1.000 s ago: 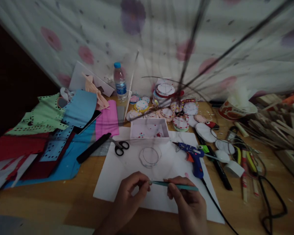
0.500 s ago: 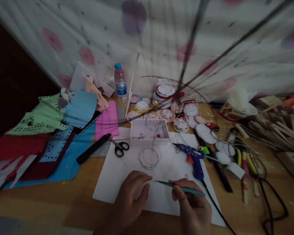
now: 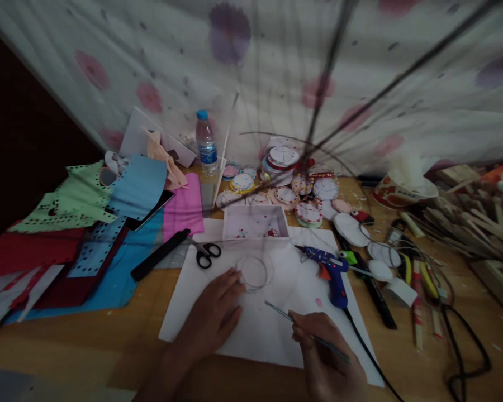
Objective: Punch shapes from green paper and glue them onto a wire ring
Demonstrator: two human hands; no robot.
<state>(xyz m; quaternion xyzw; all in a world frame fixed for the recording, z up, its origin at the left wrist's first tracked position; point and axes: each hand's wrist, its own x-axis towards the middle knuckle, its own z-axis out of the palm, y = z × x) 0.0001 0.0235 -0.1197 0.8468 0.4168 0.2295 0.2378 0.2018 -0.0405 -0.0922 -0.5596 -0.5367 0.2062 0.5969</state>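
My right hand point(image 3: 327, 357) is closed round a thin teal stick point(image 3: 295, 324) that points up and to the left over the white paper sheet point(image 3: 272, 329). My left hand point(image 3: 213, 312) lies on the sheet with fingers stretched out, its fingertips at the left edge of a small round transparent ring point(image 3: 255, 272). A shallow white box point(image 3: 255, 223) stands just behind the ring. A blue glue gun point(image 3: 332, 271) lies to the right on the sheet, and black-handled scissors point(image 3: 204, 254) lie to the left.
Coloured felt sheets point(image 3: 88, 223) pile up at the left. A water bottle point(image 3: 205, 139) and several round decorated discs point(image 3: 285, 178) stand at the back. Wooden sticks point(image 3: 473, 223), pens, a cable point(image 3: 461, 346) and a paper bowl point(image 3: 402, 190) crowd the right side.
My left hand let go of the stick's tip and moved forward to the transparent ring. My right hand kept the stick and drew it back and down.
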